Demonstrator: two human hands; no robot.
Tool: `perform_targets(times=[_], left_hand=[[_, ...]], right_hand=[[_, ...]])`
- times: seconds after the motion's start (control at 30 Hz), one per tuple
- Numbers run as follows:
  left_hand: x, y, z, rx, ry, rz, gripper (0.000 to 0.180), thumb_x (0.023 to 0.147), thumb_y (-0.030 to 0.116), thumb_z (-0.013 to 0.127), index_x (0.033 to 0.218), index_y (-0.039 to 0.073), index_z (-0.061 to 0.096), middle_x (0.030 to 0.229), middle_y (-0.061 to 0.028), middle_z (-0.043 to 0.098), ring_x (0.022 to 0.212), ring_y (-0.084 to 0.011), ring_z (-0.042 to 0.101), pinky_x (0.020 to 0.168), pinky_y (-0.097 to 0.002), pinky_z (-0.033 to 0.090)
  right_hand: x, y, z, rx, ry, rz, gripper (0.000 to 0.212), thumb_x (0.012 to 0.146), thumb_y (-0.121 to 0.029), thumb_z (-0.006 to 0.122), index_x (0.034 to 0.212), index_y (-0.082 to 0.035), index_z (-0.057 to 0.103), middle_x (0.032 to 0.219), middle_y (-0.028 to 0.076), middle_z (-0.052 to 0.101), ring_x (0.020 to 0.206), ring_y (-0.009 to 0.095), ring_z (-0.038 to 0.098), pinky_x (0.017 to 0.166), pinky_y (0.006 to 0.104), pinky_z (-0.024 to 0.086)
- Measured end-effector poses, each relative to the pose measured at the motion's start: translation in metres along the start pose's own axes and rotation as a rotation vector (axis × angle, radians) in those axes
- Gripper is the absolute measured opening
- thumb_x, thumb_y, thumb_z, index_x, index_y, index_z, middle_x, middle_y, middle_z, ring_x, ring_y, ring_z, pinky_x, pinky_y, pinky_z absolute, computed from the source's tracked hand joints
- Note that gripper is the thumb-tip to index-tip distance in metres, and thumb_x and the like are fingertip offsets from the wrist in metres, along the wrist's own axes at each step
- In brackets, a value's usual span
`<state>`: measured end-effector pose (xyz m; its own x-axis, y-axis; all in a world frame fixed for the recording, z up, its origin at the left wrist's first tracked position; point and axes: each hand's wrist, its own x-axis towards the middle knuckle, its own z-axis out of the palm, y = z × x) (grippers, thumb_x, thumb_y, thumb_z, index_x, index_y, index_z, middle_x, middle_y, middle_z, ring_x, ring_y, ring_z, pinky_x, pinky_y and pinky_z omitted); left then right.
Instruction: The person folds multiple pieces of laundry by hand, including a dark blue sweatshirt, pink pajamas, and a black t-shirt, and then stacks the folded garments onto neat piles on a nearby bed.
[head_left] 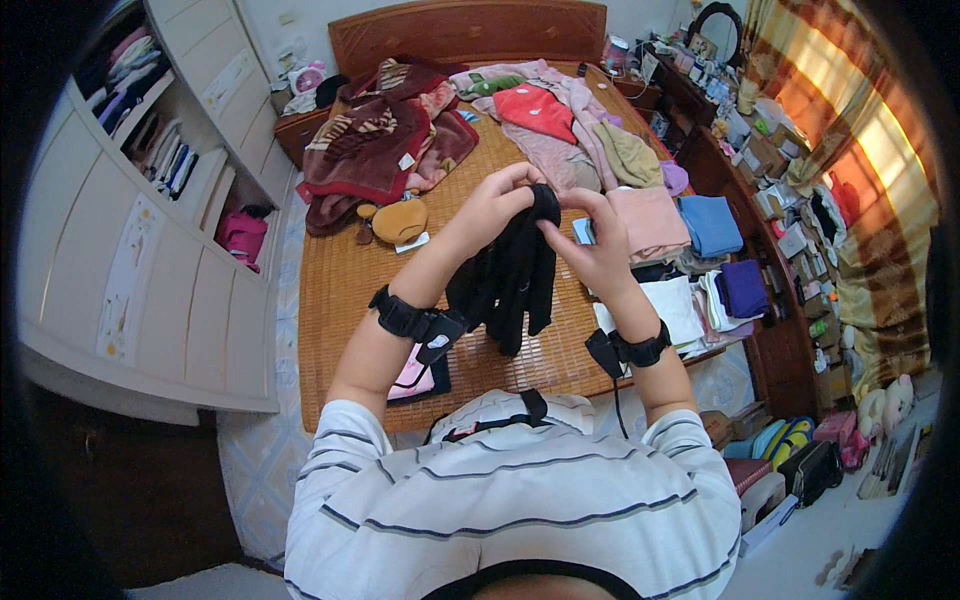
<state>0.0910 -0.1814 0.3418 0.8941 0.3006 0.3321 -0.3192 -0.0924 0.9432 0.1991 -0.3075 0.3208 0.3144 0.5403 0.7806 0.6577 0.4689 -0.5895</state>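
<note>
Left hand (500,205): yours is curled nearly closed, pinching the gathered top of the black garment (512,285).
Right hand (598,240): yours is half open, thumb and fingers pinching the same top.
Black garment: hangs loose below your hands, over the bed (340,290) toward its near edge; you have it unfolded; whether it touches the mat, you cannot tell.
Folded: along the bed's right edge you have peach cloth (650,225), blue cloth (712,226) and purple cloth (743,288).
Unfolded: maroon blanket (355,150), heaped toward the far left corner.

Pale wardrobe (185,290), wooden headboard (470,42), sunlit curtain (880,250), tiled floor (255,455)
</note>
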Motion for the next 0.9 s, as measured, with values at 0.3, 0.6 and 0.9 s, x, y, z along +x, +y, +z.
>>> perform_targets(times=[0.3, 0.6, 0.9], left_hand=[[0.005, -0.01, -0.007, 0.073, 0.036, -0.052, 0.011, 0.08, 0.01, 0.048, 0.087, 0.002, 0.052, 0.078, 0.002, 0.051, 0.073, -0.0053, 0.047, 0.064, -0.0185, 0.038], [0.015, -0.049, -0.025, 0.288, 0.072, -0.032, 0.014, 0.079, 0.008, 0.059, 0.089, 0.003, 0.053, 0.079, 0.0024, 0.053, 0.071, -0.0035, 0.048, 0.062, -0.0178, 0.04], [-0.038, -0.122, -0.009, 0.142, 0.291, 0.055, 0.02, 0.073, 0.011, 0.069, 0.077, 0.007, 0.05, 0.075, 0.0029, 0.047, 0.068, -0.0044, 0.045, 0.059, -0.0192, 0.038]], right_hand=[[-0.001, -0.001, -0.01, -0.235, -0.061, -0.024, 0.014, 0.076, -0.004, 0.062, 0.087, 0.003, 0.058, 0.079, 0.014, 0.061, 0.07, 0.022, 0.061, 0.064, 0.0286, 0.047], [0.013, 0.009, -0.021, -0.387, -0.174, 0.026, 0.011, 0.082, -0.007, 0.054, 0.089, 0.002, 0.052, 0.078, 0.019, 0.057, 0.073, 0.034, 0.057, 0.063, 0.0354, 0.045], [0.053, -0.006, -0.043, -0.508, -0.182, -0.126, 0.011, 0.081, -0.01, 0.056, 0.087, -0.002, 0.053, 0.078, 0.018, 0.057, 0.073, 0.034, 0.056, 0.061, 0.0349, 0.044]])
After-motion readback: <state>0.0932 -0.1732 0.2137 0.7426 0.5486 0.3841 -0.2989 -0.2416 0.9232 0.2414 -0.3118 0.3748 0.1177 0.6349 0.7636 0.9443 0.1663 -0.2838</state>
